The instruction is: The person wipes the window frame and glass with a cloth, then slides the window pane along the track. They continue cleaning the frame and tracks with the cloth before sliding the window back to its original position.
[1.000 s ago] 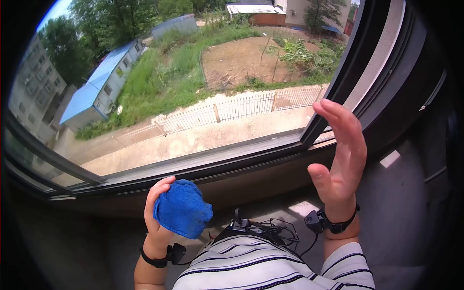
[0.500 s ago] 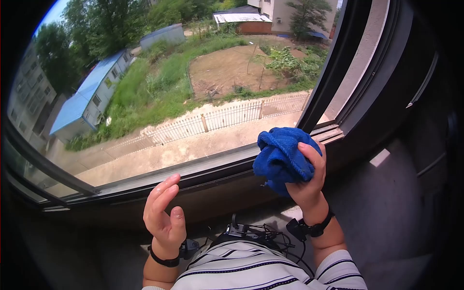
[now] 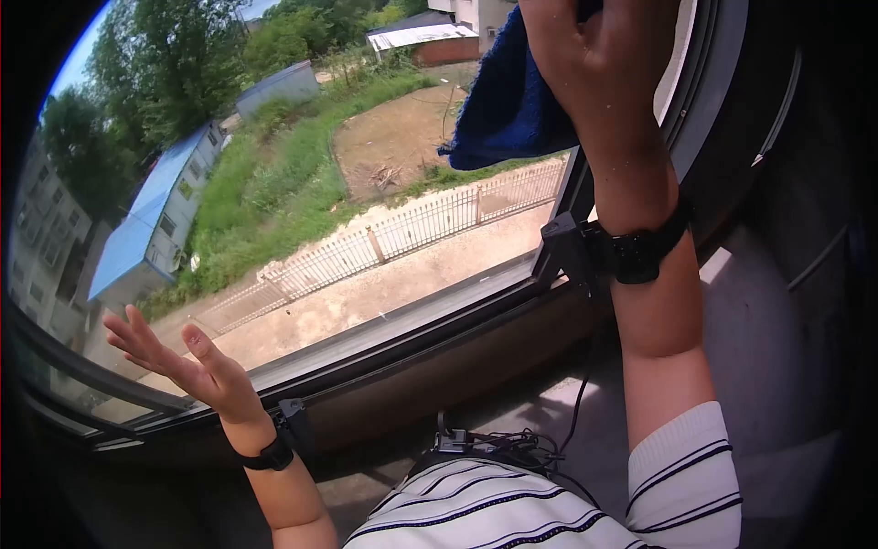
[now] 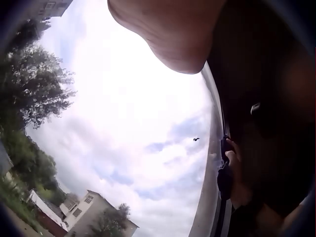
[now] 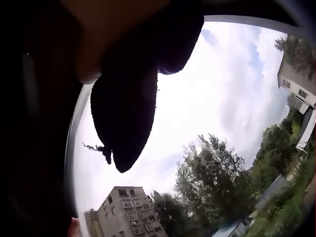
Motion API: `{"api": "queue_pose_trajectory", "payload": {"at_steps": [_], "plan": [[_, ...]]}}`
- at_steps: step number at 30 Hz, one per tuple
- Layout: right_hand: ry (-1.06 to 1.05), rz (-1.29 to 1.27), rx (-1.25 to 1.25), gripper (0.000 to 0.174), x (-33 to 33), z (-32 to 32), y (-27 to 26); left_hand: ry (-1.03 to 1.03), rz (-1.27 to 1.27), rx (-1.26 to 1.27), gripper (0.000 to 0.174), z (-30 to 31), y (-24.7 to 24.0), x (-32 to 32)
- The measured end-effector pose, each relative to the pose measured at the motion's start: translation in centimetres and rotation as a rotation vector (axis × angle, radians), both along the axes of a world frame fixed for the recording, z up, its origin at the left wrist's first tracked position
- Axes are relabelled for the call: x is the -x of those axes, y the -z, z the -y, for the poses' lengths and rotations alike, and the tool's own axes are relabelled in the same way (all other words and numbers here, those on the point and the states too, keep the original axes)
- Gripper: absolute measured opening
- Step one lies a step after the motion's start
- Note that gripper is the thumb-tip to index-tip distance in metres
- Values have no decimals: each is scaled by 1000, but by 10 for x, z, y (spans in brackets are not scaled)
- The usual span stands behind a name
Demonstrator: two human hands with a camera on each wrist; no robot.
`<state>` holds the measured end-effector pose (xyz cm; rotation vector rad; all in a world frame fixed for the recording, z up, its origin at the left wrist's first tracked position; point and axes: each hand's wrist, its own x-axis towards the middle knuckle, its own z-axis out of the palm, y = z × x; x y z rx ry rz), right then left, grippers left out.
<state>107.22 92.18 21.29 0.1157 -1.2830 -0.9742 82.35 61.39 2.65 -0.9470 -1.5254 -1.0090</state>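
High at the right of the head view, my right hand (image 3: 608, 78) holds a blue cloth (image 3: 512, 110) up in front of the window glass. A pointed corner of the cloth hangs down to the left, while the fingertips are cut off by the frame's top edge. Against the bright sky in the right wrist view, the cloth (image 5: 128, 113) is a dark shape with loose threads at its lower end. My left hand (image 3: 192, 366) is raised near the lower left of the window, fingers spread and holding nothing.
A dark window frame (image 3: 402, 352) runs across below the glass, with an upright (image 3: 567, 215) on the right. Outside are a fence (image 3: 425, 220), grass and buildings. A bundle of cables (image 3: 512, 446) lies at the waist of the striped shirt (image 3: 485, 512).
The blue cloth passed from my left hand to my right between the two earlier frames. Since then my right hand has risen with it, and my left hand has moved left, spreading its fingers.
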Motion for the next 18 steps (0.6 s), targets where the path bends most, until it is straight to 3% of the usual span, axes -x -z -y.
{"api": "queue_pose_trajectory", "payload": {"at_steps": [1, 2, 4, 6, 10, 14, 16, 18], "plan": [[12, -34, 5, 52, 2, 5, 28, -53, -50, -16, 51, -6, 0, 3], [-121, 112, 450, 41, 1, 49, 79, -48, -47, -10, 51, -8, 1, 4], [-81, 132, 421, 32, -4, 44, 138, -79, -48, -40, 52, -9, 0, 6], [-128, 62, 557, 33, -3, 54, 205, -87, -46, -40, 52, -9, 0, 6], [-96, 356, 620, 36, -14, 77, 326, -105, -58, -32, 53, -5, 1, 5], [3, 644, 434, 34, -32, 65, 303, -103, -56, -31, 54, -4, 0, 7], [41, 543, 367, 40, -35, 52, 265, -108, -47, -38, 54, -6, -1, 6], [-36, 301, 456, 46, -32, 33, 203, -87, -66, -25, 55, -8, 0, 7]]}}
